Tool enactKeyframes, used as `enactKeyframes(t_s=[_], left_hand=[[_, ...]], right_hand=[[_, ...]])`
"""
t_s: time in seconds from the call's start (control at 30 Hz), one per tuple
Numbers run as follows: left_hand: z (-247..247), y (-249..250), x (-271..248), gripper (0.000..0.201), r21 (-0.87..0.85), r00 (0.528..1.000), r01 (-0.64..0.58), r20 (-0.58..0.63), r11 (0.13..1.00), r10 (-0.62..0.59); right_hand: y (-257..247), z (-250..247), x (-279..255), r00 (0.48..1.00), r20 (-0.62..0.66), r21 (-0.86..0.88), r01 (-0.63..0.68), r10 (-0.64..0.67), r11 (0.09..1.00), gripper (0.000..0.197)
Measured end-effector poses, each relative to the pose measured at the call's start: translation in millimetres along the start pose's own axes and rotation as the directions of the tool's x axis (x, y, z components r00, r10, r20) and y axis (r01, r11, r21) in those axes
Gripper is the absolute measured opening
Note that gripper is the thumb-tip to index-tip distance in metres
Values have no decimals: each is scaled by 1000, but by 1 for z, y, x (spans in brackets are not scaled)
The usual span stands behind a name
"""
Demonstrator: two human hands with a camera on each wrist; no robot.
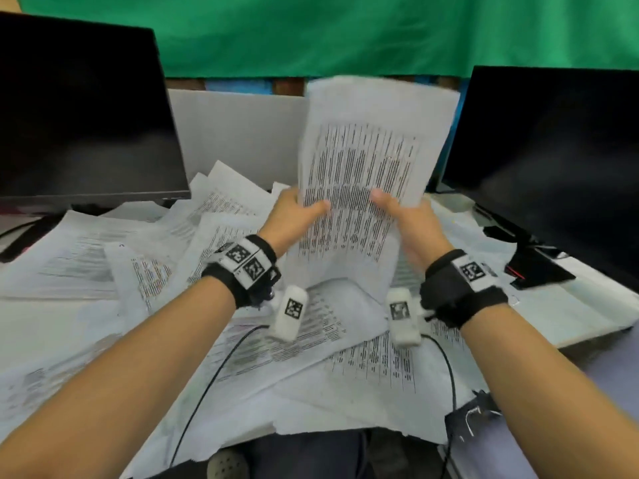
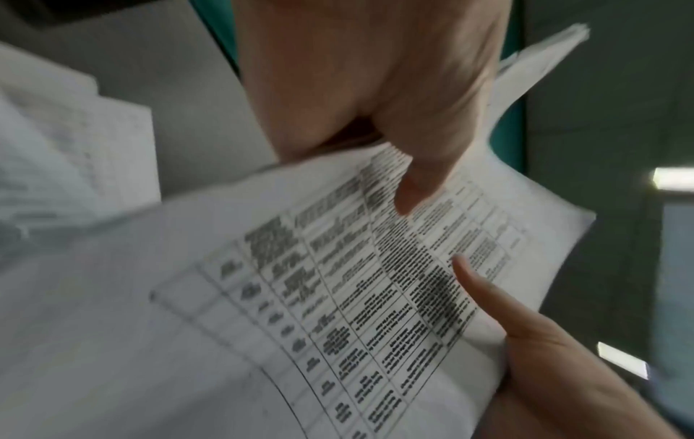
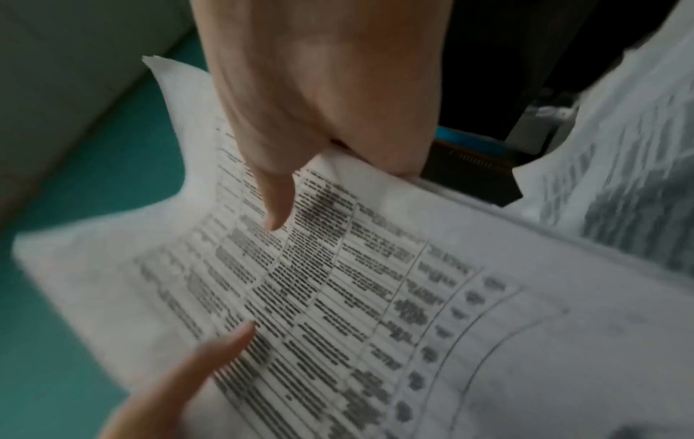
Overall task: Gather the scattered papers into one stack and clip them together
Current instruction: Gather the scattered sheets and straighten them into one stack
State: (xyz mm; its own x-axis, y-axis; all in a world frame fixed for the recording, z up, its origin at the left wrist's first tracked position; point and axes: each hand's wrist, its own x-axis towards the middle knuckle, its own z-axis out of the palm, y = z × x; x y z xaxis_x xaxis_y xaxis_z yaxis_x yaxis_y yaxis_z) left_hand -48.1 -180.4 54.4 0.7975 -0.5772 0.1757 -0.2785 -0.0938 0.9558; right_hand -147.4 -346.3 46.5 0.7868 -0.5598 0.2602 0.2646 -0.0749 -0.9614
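Observation:
A bundle of printed sheets stands nearly upright above the desk, its lower edge touching the loose papers below. My left hand grips its left edge, thumb on the printed front and fingers hidden behind. My right hand grips the right edge the same way. In the left wrist view my left thumb presses the table-printed page. The right wrist view shows my right thumb on the same page. More scattered sheets cover the desk.
A dark monitor stands at the left and another at the right, with a grey panel and a green cloth behind. A black cable crosses the papers. A dark object with a metal wire lies near the front right.

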Motion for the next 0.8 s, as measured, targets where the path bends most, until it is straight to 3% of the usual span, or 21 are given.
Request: enactKeyframes(t_s=[0.03,0.07,0.13,0.17,0.23,0.27,0.3,0.37,0.47,0.63,0.73,0.8], left_hand=[[1,-3,3,16,-86,1000,18,-18,996,-20],[0,-6,4,18,-140,997,60,51,988,-53],[-2,-21,4,50,-12,939,164,307,986,-153],[-3,-29,1,55,88,914,175,355,981,-195],[-6,-44,4,46,134,958,146,228,980,-173],[-9,-47,5,42,59,983,117,135,991,-124],[-15,-47,6,39,-13,997,77,34,997,-76],[-33,-48,7,32,-66,984,21,-177,998,-32],[-72,-68,12,26,-36,919,93,-381,995,-100],[-116,-97,12,33,271,861,366,-461,890,-214],[-129,-115,10,37,386,830,516,-448,765,-333],[-133,-124,9,42,475,789,608,-454,637,-414]], right_hand=[[0,0,5,1000,-2,57,5,-5,998,37],[2,-2,8,1000,13,86,-25,24,996,38],[20,-9,8,978,97,30,-188,184,982,50],[31,-12,5,946,131,-40,-295,297,955,59],[45,-16,1,914,94,-121,-383,395,916,78],[45,-13,0,930,35,-91,-362,366,928,73],[42,-8,2,954,-25,-51,-300,299,953,56],[30,12,3,978,-48,-56,-205,203,977,32],[30,51,3,979,-11,-166,-202,203,965,37],[53,112,-1,924,51,-283,-351,380,893,36],[87,135,9,888,44,-444,-393,457,805,38],[110,141,16,886,38,-557,-365,461,746,50]])
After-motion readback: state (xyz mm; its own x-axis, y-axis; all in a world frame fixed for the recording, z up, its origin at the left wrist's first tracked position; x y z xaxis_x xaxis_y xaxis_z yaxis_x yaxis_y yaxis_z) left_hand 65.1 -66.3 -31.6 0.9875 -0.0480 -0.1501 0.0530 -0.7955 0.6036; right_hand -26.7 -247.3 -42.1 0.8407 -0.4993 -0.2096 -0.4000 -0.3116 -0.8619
